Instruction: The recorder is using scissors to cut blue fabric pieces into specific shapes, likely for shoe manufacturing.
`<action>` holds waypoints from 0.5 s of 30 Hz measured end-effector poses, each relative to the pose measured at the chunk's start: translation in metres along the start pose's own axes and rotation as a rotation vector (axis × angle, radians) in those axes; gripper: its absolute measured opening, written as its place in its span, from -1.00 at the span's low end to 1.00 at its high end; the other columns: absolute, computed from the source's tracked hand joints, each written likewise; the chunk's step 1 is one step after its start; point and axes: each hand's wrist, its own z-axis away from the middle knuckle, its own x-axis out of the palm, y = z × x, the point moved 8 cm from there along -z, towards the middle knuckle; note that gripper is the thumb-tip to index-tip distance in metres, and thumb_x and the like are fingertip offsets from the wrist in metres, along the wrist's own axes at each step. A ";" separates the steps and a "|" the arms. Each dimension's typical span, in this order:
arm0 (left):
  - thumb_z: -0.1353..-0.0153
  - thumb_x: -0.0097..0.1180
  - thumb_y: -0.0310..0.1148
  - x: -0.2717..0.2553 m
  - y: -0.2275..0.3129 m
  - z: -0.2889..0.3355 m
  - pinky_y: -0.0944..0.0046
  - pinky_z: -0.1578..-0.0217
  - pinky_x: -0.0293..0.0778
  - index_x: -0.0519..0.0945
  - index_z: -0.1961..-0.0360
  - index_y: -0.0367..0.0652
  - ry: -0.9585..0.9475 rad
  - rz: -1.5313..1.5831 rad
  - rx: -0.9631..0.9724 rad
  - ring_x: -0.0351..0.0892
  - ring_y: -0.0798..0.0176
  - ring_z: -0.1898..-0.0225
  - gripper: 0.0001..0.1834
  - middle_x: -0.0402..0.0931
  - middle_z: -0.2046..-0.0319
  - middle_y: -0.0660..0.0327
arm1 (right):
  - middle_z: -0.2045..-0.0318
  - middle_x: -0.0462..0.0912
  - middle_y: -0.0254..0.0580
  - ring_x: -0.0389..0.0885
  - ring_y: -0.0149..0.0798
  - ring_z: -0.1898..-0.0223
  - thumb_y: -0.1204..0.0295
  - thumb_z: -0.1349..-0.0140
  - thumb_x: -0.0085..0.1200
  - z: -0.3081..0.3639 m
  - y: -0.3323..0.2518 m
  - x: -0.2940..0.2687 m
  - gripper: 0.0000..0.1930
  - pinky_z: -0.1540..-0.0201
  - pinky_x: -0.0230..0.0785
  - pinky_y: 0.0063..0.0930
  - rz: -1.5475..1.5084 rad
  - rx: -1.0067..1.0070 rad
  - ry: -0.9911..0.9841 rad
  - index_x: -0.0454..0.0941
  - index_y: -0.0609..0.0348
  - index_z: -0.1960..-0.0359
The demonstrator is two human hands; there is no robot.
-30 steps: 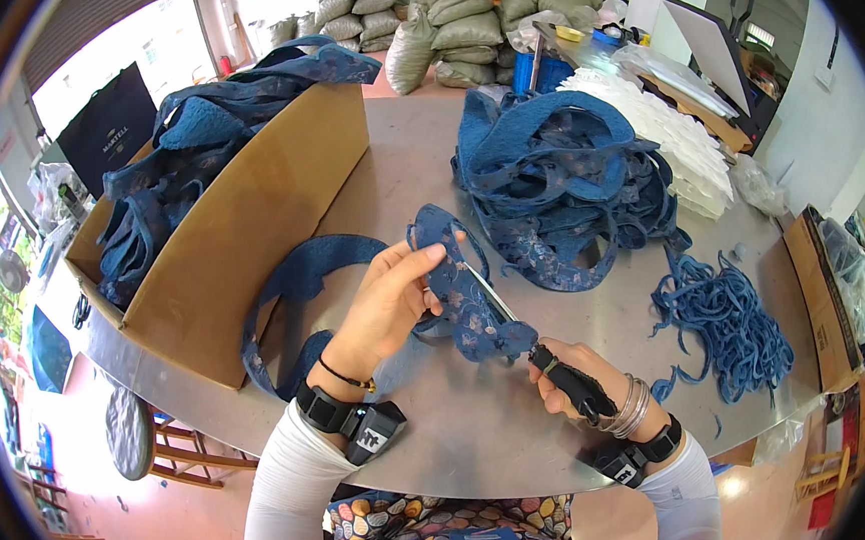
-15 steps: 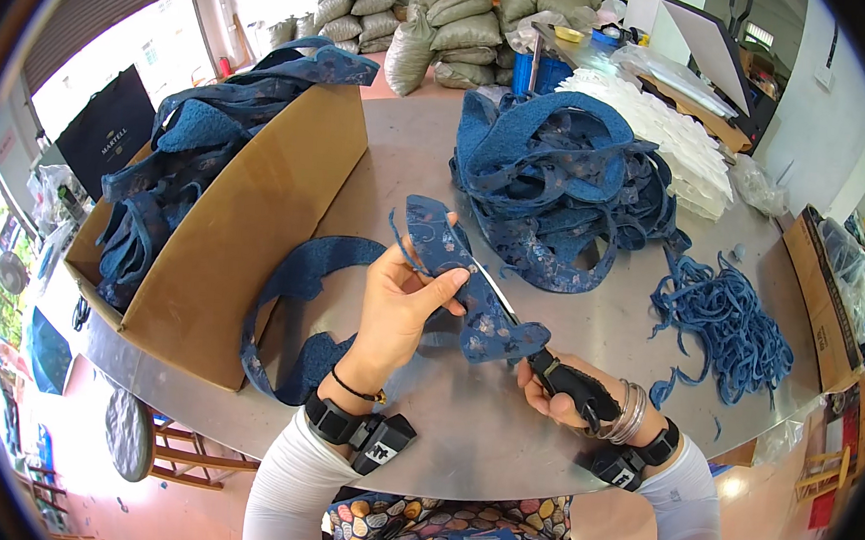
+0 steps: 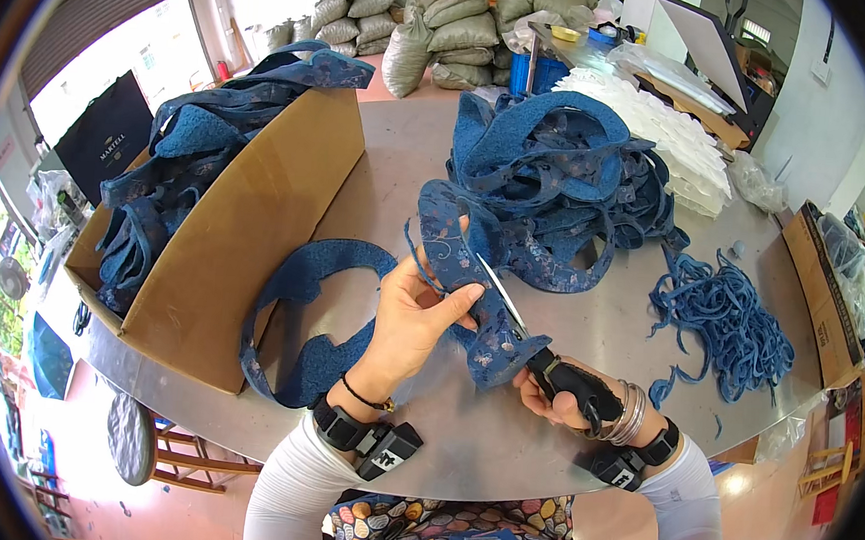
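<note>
My left hand (image 3: 416, 314) pinches a blue floral fabric strip (image 3: 500, 347) between thumb and fingers, above the middle of the metal table. My right hand (image 3: 566, 392) grips black-handled scissors (image 3: 502, 293) at the lower right end of the strip. One bright blade shows along the strip's edge, pointing up and to the left; the other blade is hidden. A thin cut sliver (image 3: 418, 249) curls beside my left fingers. From under my left hand a longer curved blue strip (image 3: 298, 261) lies on the table toward the box.
A cardboard box (image 3: 256, 218) full of blue strips stands at left. A heap of wide blue strips (image 3: 551, 148) lies at the far middle. Thin blue trimmings (image 3: 729, 331) are piled at right, near another carton (image 3: 822, 297). White stacked pieces (image 3: 653, 135) sit behind.
My left hand has moved slightly up and to the right with the strip, which has turned and shows more of its upper end. The scissors have barely moved.
</note>
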 end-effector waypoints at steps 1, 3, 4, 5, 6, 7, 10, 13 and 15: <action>-0.08 0.15 -0.58 0.000 0.000 0.000 0.48 0.48 0.47 0.28 -0.17 -0.18 -0.003 0.004 -0.002 0.50 0.45 0.38 -0.40 0.51 0.31 0.29 | 0.58 0.35 -0.43 0.33 -0.47 0.53 -0.41 0.10 -0.10 0.001 0.001 -0.001 -0.18 0.45 0.24 -0.61 0.003 -0.003 0.006 0.33 0.22 0.23; -0.08 0.15 -0.58 0.000 0.000 0.000 0.48 0.48 0.47 0.27 -0.18 -0.18 -0.007 0.008 -0.004 0.50 0.45 0.38 -0.40 0.51 0.31 0.29 | 0.59 0.35 -0.42 0.33 -0.46 0.54 -0.41 0.09 -0.10 0.001 -0.002 -0.004 -0.20 0.46 0.24 -0.60 0.063 -0.008 0.027 0.34 0.20 0.26; -0.08 0.14 -0.58 -0.001 0.000 0.000 0.48 0.48 0.47 0.27 -0.18 -0.18 -0.008 0.007 -0.004 0.50 0.45 0.38 -0.40 0.51 0.31 0.29 | 0.59 0.36 -0.41 0.33 -0.45 0.54 -0.41 0.09 -0.11 0.001 -0.003 -0.005 -0.21 0.47 0.24 -0.59 0.092 -0.011 0.036 0.34 0.19 0.28; -0.08 0.14 -0.58 -0.001 0.001 0.000 0.48 0.48 0.47 0.27 -0.18 -0.19 -0.008 0.006 -0.004 0.50 0.45 0.37 -0.40 0.51 0.31 0.29 | 0.60 0.36 -0.41 0.34 -0.45 0.54 -0.41 0.09 -0.11 0.001 -0.003 -0.006 -0.22 0.47 0.25 -0.58 0.116 -0.009 0.039 0.35 0.18 0.30; -0.08 0.14 -0.58 -0.001 0.001 0.000 0.48 0.48 0.47 0.26 -0.18 -0.19 -0.008 0.004 -0.003 0.50 0.45 0.38 -0.40 0.51 0.31 0.29 | 0.60 0.37 -0.40 0.35 -0.45 0.55 -0.41 0.08 -0.11 0.000 -0.002 -0.007 -0.23 0.48 0.25 -0.57 0.140 -0.007 0.044 0.35 0.16 0.32; -0.08 0.14 -0.58 -0.001 0.001 0.000 0.48 0.48 0.47 0.26 -0.18 -0.19 -0.007 0.002 -0.003 0.50 0.45 0.38 -0.40 0.51 0.31 0.29 | 0.60 0.38 -0.40 0.36 -0.45 0.55 -0.41 0.08 -0.12 0.000 -0.002 -0.008 -0.25 0.49 0.26 -0.56 0.164 -0.004 0.049 0.35 0.15 0.34; -0.08 0.14 -0.58 -0.002 0.000 0.000 0.47 0.48 0.48 0.26 -0.18 -0.19 0.000 0.017 -0.008 0.50 0.45 0.38 -0.39 0.51 0.32 0.29 | 0.61 0.41 -0.38 0.42 -0.43 0.54 -0.40 0.07 -0.11 0.001 -0.008 -0.009 -0.27 0.50 0.28 -0.53 0.162 -0.037 0.075 0.35 0.15 0.39; -0.08 0.14 -0.58 -0.004 -0.002 0.000 0.47 0.47 0.48 0.25 -0.20 -0.18 -0.005 0.024 -0.014 0.50 0.45 0.39 -0.38 0.51 0.33 0.29 | 0.61 0.43 -0.33 0.47 -0.38 0.52 -0.38 0.07 -0.07 0.003 0.006 -0.008 -0.29 0.48 0.30 -0.51 0.072 0.151 -0.004 0.34 0.14 0.40; -0.07 0.14 -0.58 -0.004 -0.002 -0.001 0.46 0.48 0.47 0.24 -0.20 -0.19 -0.004 0.023 -0.028 0.50 0.44 0.40 -0.37 0.51 0.35 0.29 | 0.61 0.44 -0.30 0.48 -0.32 0.52 -0.34 0.08 -0.01 0.003 0.007 -0.009 -0.31 0.47 0.31 -0.49 0.046 0.166 0.002 0.35 0.15 0.40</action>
